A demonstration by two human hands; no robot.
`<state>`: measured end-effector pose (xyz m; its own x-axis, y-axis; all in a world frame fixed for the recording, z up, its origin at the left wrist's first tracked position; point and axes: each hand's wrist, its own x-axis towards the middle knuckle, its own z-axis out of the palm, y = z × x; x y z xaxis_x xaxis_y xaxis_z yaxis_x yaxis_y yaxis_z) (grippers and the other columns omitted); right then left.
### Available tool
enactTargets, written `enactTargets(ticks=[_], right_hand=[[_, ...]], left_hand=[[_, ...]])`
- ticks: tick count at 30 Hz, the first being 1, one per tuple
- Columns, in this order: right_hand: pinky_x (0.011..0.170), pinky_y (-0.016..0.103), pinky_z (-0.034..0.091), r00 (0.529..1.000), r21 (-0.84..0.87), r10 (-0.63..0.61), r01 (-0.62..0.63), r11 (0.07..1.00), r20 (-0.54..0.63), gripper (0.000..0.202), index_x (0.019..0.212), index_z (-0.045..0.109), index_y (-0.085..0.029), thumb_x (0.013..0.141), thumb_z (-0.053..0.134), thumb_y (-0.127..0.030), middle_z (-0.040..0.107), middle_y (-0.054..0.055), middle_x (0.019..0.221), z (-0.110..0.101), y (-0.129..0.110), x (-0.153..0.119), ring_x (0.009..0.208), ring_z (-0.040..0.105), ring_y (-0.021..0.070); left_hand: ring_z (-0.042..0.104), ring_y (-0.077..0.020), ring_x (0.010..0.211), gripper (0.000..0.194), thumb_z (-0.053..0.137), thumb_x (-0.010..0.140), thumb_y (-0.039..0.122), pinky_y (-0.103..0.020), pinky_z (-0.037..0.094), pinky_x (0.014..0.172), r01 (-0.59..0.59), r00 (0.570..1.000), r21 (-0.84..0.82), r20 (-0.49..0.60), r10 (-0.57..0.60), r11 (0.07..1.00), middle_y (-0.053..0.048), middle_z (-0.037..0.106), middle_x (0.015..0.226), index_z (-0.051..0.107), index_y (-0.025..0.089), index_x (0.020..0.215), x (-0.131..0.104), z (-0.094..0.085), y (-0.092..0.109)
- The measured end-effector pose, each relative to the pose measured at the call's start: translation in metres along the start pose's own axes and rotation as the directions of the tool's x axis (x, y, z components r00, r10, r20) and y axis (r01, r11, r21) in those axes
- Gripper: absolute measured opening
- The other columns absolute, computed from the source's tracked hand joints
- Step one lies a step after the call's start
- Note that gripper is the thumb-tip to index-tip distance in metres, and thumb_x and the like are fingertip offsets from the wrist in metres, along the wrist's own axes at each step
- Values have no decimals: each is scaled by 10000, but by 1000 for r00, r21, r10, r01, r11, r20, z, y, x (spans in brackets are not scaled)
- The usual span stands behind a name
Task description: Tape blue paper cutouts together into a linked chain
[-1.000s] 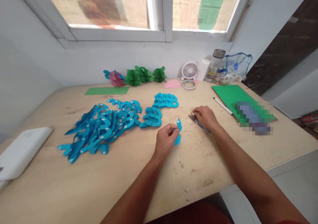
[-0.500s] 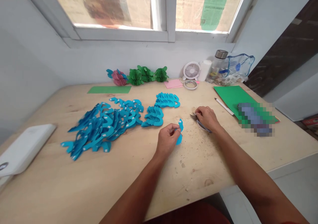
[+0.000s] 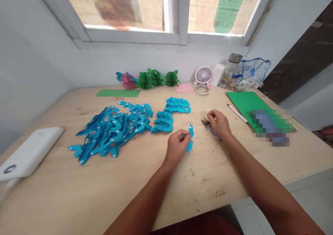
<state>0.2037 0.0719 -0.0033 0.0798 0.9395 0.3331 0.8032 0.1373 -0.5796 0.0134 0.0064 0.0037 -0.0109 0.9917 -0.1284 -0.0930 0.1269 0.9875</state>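
Observation:
My left hand pinches a small curved blue paper piece with a white square near its upper tip. My right hand is closed beside and partly over a pair of scissors lying on the table; its fingertips are pressed together, and what they hold, if anything, is too small to make out. Left of my hands, two stacks of folded blue paper shapes stand near a large heap of blue paper strips with white squares.
A white power bank lies at the left. Along the wall are a green strip, paper flowers, pink paper, tape, a fan and a bottle. Green sheets and a white pen lie right.
The view has shifted slightly, moving the scene a little to the right. My right hand's fingertips have lifted slightly off the scissors. My left hand keeps its pinch on the blue piece.

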Motion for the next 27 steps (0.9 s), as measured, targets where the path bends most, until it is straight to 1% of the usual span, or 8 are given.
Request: enactTargets(ticks=[3,5,8,13,16,18,22,27], right_hand=[[606,276,378,993,323,53,-84,942,104,140,771,584,-187,757,514,-307,606,18,724,0,-10,-3,634,510,146],[603,263,385,972,523,50,-166,836,229,156,805,591,-182,738,558,-320,605,11,730,0,-20,-8,646,519,135],[633,255,393,936,690,9,-266,674,352,167,835,600,-187,728,597,-315,625,13,770,3,-34,-16,705,541,131],[602,242,382,880,780,-58,-384,494,471,161,849,622,-198,729,637,-305,637,8,769,10,-45,-25,661,522,109],[604,237,378,853,800,-76,-449,399,517,161,855,631,-199,728,655,-295,632,7,761,11,-47,-27,651,516,99],[607,236,378,837,801,-89,-479,358,540,162,860,633,-200,730,662,-292,631,9,762,9,-48,-28,656,518,97],[601,236,377,814,798,-130,-501,335,566,164,875,631,-195,746,655,-294,627,14,751,6,-52,-29,654,517,99],[599,238,380,797,791,-186,-485,373,575,175,900,624,-183,767,635,-297,622,16,749,9,-53,-32,646,515,98]], left_hand=[[488,-79,467,83,613,628,222,-176,359,469,41,999,-73,-20,-43,996,28,562,499,619,142,649,2,-1,0],[517,-88,487,104,619,630,225,-180,381,492,68,997,-112,-30,-72,991,13,594,516,626,139,688,3,-2,1],[549,-102,512,139,627,628,226,-191,403,516,81,995,-151,-40,-88,985,-4,619,531,633,132,732,4,-3,2],[565,-114,499,210,625,641,228,-200,406,508,43,994,-164,-96,-59,986,16,596,509,607,135,829,5,-3,0],[571,-116,499,269,625,656,222,-190,396,490,-37,983,-134,-184,12,990,43,574,504,545,166,907,4,-4,0],[563,-108,495,228,613,672,223,-189,395,483,-98,977,-93,-196,79,991,41,583,539,535,177,882,3,-5,0],[569,-107,550,80,581,694,207,-196,409,511,-176,972,4,-159,175,984,13,609,605,601,161,755,3,-6,0],[570,-120,595,168,629,689,258,-208,422,526,-187,969,64,-149,195,980,-16,657,667,683,150,806,5,-6,-3]])
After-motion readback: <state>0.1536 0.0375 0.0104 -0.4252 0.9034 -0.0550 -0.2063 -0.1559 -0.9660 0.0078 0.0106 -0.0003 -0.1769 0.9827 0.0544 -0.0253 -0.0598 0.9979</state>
